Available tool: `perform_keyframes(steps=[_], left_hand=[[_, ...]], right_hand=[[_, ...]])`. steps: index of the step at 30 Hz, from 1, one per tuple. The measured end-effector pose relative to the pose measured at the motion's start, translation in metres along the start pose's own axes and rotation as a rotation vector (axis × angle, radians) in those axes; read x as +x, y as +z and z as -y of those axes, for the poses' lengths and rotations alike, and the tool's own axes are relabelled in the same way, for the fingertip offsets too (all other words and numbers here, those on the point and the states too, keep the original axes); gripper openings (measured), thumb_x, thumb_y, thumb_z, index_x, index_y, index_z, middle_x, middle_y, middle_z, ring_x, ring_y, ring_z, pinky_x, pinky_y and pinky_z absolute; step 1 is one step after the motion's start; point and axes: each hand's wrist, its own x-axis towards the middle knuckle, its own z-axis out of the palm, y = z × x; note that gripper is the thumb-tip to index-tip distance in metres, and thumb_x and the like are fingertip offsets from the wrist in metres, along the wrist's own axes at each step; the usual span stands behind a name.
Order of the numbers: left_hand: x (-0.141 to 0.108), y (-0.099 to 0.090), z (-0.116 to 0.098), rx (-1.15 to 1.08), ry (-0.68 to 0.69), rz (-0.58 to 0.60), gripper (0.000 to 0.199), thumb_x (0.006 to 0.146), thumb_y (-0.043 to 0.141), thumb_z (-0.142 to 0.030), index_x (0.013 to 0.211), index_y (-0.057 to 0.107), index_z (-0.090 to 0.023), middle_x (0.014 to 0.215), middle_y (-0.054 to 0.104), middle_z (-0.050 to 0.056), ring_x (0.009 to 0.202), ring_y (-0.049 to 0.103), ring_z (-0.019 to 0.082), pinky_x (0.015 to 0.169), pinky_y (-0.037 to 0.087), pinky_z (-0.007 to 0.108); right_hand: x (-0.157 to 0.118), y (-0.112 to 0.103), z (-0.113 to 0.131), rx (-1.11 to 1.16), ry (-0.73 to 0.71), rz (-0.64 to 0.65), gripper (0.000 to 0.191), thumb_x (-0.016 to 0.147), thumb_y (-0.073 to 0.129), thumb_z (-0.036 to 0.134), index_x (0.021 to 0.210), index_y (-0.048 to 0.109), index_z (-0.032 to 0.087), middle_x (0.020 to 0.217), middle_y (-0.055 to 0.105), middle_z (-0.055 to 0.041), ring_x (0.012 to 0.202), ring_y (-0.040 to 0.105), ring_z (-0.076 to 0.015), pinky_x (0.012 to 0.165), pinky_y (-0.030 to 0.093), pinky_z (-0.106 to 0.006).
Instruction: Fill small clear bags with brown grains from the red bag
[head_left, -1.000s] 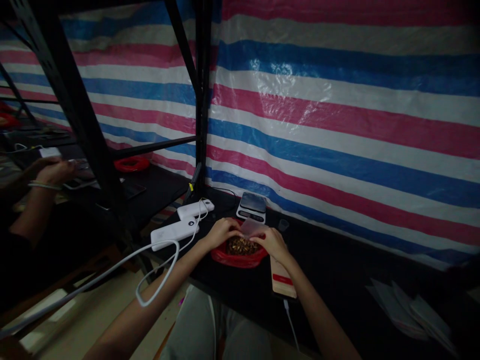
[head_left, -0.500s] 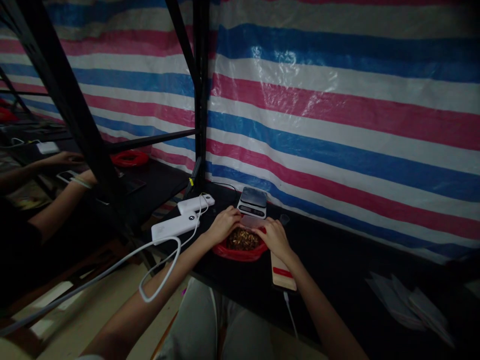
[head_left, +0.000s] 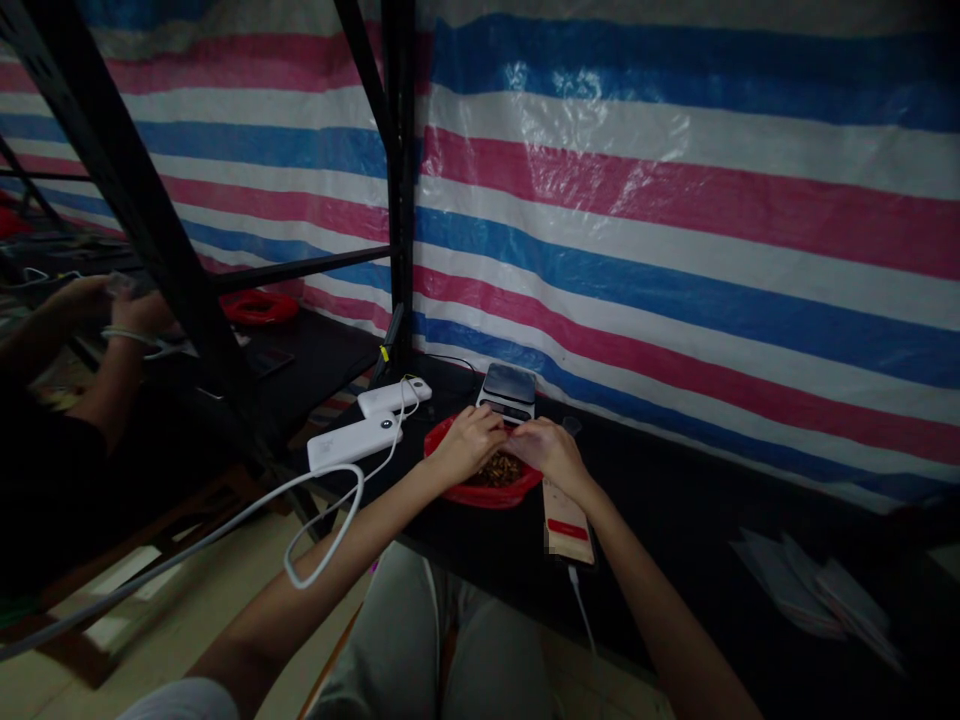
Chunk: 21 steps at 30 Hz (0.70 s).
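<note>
Over a red plastic bag (head_left: 491, 496) with its rim spread open, my left hand (head_left: 469, 442) and my right hand (head_left: 553, 452) are close together. Their fingers are closed on a small clear plastic bag (head_left: 523, 450), which is mostly hidden behind them. Inside the red bag lies a heap of small brown and yellowish pieces (head_left: 499, 470), too small to name. A digital scale (head_left: 510, 385) with a dark top stands just behind my hands. Under my right wrist lies a phone (head_left: 568, 528) with a lit screen and a white cable plugged in.
Two white power banks (head_left: 352, 442) with cables lie to the left. Several flat clear bags (head_left: 817, 590) lie at the right. A black metal post (head_left: 401, 200) rises behind the table before a striped sheet (head_left: 675, 200). At the far left, another person's hands (head_left: 135, 310) are busy.
My hands have come closer together over the red bag, and the clear bag between them is now mostly covered. The other person's hands have risen. The view has shifted slightly.
</note>
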Motion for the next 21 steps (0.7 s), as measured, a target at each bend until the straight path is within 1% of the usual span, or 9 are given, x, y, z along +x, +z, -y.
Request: perform_keyframes(steps=[1, 3, 4, 7, 8, 11, 13, 18, 21], left_hand=[[0.002, -0.001, 0.001, 0.023, 0.007, 0.004, 0.024, 0.088, 0.038, -0.026, 0.083, 0.060, -0.017, 0.084, 0.054, 0.005, 0.085, 0.041, 0.018, 0.070, 0.029, 0.032], [0.006, -0.001, 0.003, 0.063, -0.025, 0.005, 0.024, 0.088, 0.039, -0.025, 0.080, 0.060, -0.016, 0.084, 0.054, 0.006, 0.085, 0.041, 0.019, 0.069, 0.029, 0.032], [0.006, -0.001, 0.005, 0.072, -0.041, 0.008, 0.024, 0.088, 0.040, -0.025, 0.079, 0.060, -0.015, 0.084, 0.054, 0.006, 0.085, 0.041, 0.019, 0.069, 0.029, 0.032], [0.004, 0.001, 0.009, 0.067, -0.044, 0.011, 0.022, 0.087, 0.041, -0.025, 0.082, 0.060, -0.016, 0.085, 0.054, 0.006, 0.087, 0.041, 0.019, 0.069, 0.029, 0.033], [0.002, 0.002, 0.009, 0.066, -0.041, 0.011, 0.022, 0.087, 0.041, -0.025, 0.083, 0.060, -0.016, 0.085, 0.054, 0.006, 0.087, 0.041, 0.019, 0.070, 0.029, 0.033], [-0.001, 0.004, 0.010, 0.089, -0.051, 0.021, 0.021, 0.087, 0.042, -0.025, 0.083, 0.060, -0.015, 0.085, 0.054, 0.006, 0.086, 0.042, 0.019, 0.069, 0.029, 0.033], [-0.002, 0.005, 0.011, 0.109, -0.044, 0.030, 0.020, 0.087, 0.042, -0.025, 0.082, 0.059, -0.015, 0.084, 0.055, 0.006, 0.085, 0.043, 0.020, 0.069, 0.029, 0.033], [-0.001, 0.009, 0.013, 0.087, -0.016, 0.039, 0.020, 0.087, 0.042, -0.027, 0.084, 0.058, -0.014, 0.086, 0.055, 0.006, 0.086, 0.044, 0.020, 0.072, 0.033, 0.033], [-0.001, 0.014, 0.015, -0.015, -0.030, 0.057, 0.018, 0.086, 0.043, -0.024, 0.083, 0.057, -0.013, 0.086, 0.056, 0.005, 0.085, 0.045, 0.018, 0.073, 0.036, 0.030]], right_hand=[[0.001, 0.001, -0.001, 0.013, 0.037, -0.007, 0.014, 0.075, 0.054, 0.024, 0.080, 0.067, 0.023, 0.082, 0.066, -0.0018, 0.078, 0.058, -0.0167, 0.067, 0.040, -0.025], [0.002, 0.001, -0.003, 0.010, 0.140, -0.029, 0.014, 0.074, 0.056, 0.028, 0.079, 0.068, 0.022, 0.080, 0.066, -0.0032, 0.073, 0.059, -0.0172, 0.064, 0.040, -0.025], [0.002, 0.001, -0.003, 0.007, 0.156, -0.026, 0.016, 0.074, 0.057, 0.030, 0.079, 0.068, 0.021, 0.079, 0.066, -0.0036, 0.072, 0.059, -0.0173, 0.063, 0.040, -0.025], [-0.001, 0.001, -0.002, 0.023, 0.075, 0.016, 0.018, 0.076, 0.055, 0.035, 0.080, 0.068, 0.023, 0.079, 0.065, -0.0024, 0.073, 0.058, -0.0165, 0.064, 0.039, -0.025], [-0.003, 0.001, -0.002, 0.016, 0.070, 0.017, 0.018, 0.076, 0.054, 0.035, 0.078, 0.068, 0.024, 0.079, 0.065, -0.0021, 0.073, 0.059, -0.0163, 0.064, 0.039, -0.025], [-0.004, 0.003, -0.001, -0.049, 0.128, -0.022, 0.016, 0.075, 0.056, 0.034, 0.075, 0.067, 0.022, 0.080, 0.066, -0.0034, 0.074, 0.059, -0.0173, 0.064, 0.040, -0.026], [-0.004, 0.006, -0.002, -0.076, 0.133, -0.034, 0.014, 0.073, 0.058, 0.033, 0.075, 0.067, 0.022, 0.083, 0.067, -0.0045, 0.076, 0.060, -0.0185, 0.064, 0.040, -0.026], [-0.003, 0.009, -0.005, -0.025, 0.157, 0.065, 0.019, 0.073, 0.059, 0.039, 0.073, 0.070, 0.023, 0.072, 0.070, -0.0042, 0.065, 0.062, -0.0192, 0.057, 0.040, -0.026], [-0.004, 0.007, -0.007, -0.038, 0.120, 0.084, 0.019, 0.074, 0.058, 0.037, 0.079, 0.071, 0.024, 0.077, 0.070, -0.0049, 0.071, 0.063, -0.0204, 0.059, 0.040, -0.026]])
